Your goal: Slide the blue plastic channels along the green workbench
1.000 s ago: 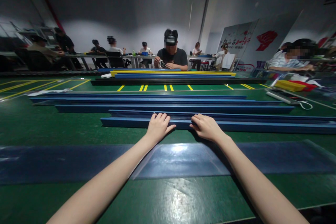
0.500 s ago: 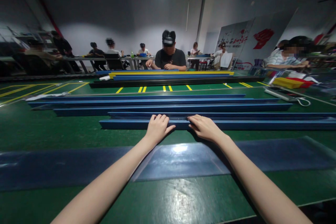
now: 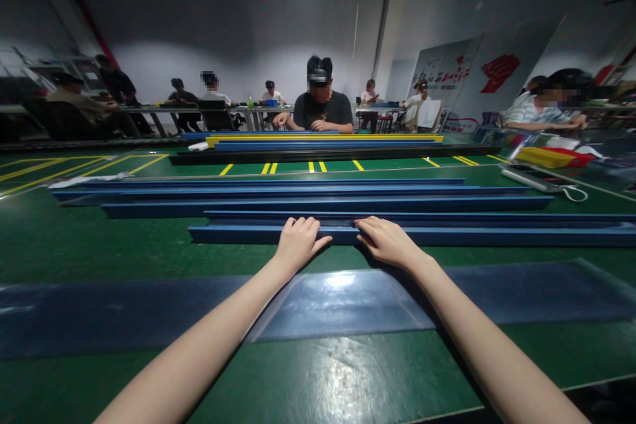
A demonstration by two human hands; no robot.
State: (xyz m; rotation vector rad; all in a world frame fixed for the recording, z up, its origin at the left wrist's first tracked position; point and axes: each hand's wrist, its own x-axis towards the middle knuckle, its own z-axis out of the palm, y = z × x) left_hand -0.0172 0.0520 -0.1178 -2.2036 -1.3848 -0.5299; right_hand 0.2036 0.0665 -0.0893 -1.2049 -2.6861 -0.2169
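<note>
A long blue channel-shaped strip [image 3: 472,236] lies across the green table in front of me. My left hand [image 3: 299,238] is closed over its front wall, fingertips curled into the groove and thumb stretched to the right. Just right of it, my right hand [image 3: 385,238] grips the same wall, its fingers bent over the top edge. The fingertips are partly hidden in the groove. Nearer to me, under my forearms, a wide clear plastic sheet [image 3: 342,311] lies flat on the table.
Several more blue strips [image 3: 322,205] lie behind the held one. Farther back are a yellow strip [image 3: 322,139] and a black strip [image 3: 338,156], with a person [image 3: 322,106] seated behind them. At the right are a power strip [image 3: 534,179] and a yellow tray [image 3: 546,157].
</note>
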